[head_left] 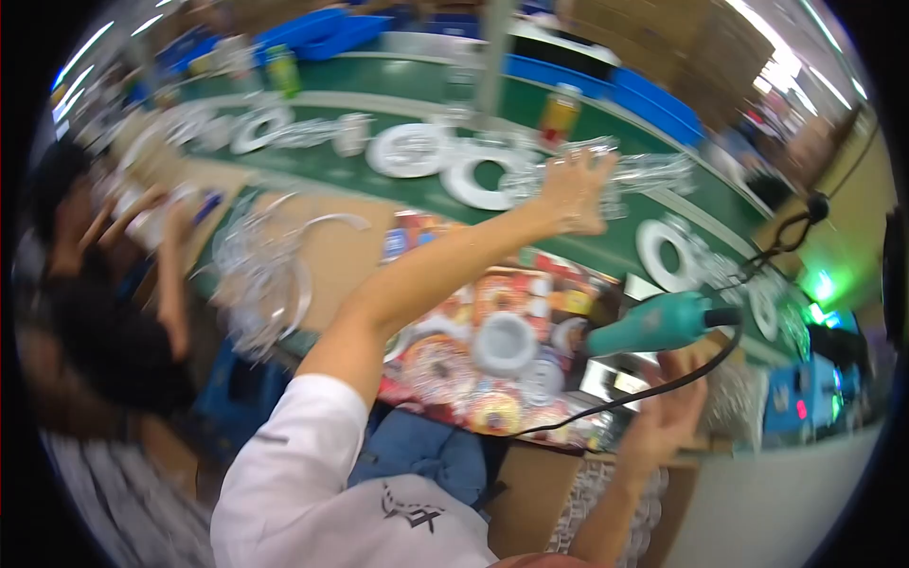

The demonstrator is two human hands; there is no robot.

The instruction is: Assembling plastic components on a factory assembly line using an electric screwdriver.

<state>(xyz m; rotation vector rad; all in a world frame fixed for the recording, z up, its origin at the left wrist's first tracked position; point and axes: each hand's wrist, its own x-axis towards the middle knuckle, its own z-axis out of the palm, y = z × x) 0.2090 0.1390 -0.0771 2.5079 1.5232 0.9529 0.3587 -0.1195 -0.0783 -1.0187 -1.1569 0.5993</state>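
My left arm stretches across the bench, and my left hand point(576, 192) is at some clear plastic pieces point(653, 173) on the green surface. Its fingers look spread among them, though motion blurs the contact. My right hand point(674, 402) is lower right with its fingers apart, just below a teal corded power tool point(649, 324). The tool's black cord point(691, 374) crosses in front of that hand. Between my arms, a round grey-white part point(504, 343) rests on a colourful printed mat point(440, 364). A white ring point(478, 177) lies just left of my left hand.
More white rings point(665, 254) and clear plastic line the green bench point(350, 175). A bottle with yellow contents point(561, 114) stands behind. Clear strips point(260, 275) lie on cardboard at left, near a seated co-worker point(104, 293). A blue device point(805, 402) sits at right.
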